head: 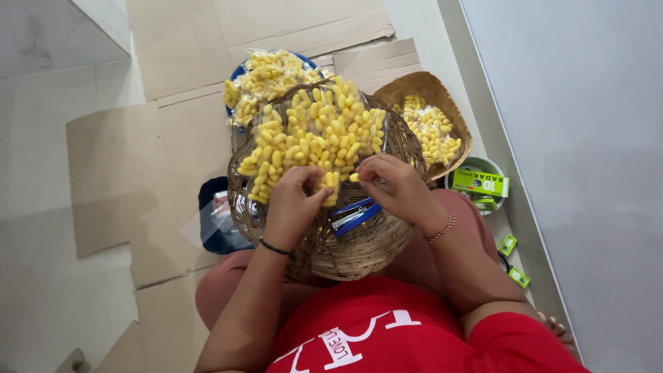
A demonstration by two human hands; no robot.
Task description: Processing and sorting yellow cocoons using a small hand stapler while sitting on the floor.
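Item, largest first: woven basket [324, 249] on my lap, over flattened cardboard [138, 159]. Clear bag of yellow snacks [311, 135] lies across the basket; I judge its near mouth is being gathered for closing. Left hand [293, 204] pinches the bag edge; right hand [390, 186] pinches beside it, fingers narrow. Blue stapler [352, 215] lies just below, unheld; reaching it calls for freeing one hand. The bag's mouth is hidden behind my fingers, possibly folded.
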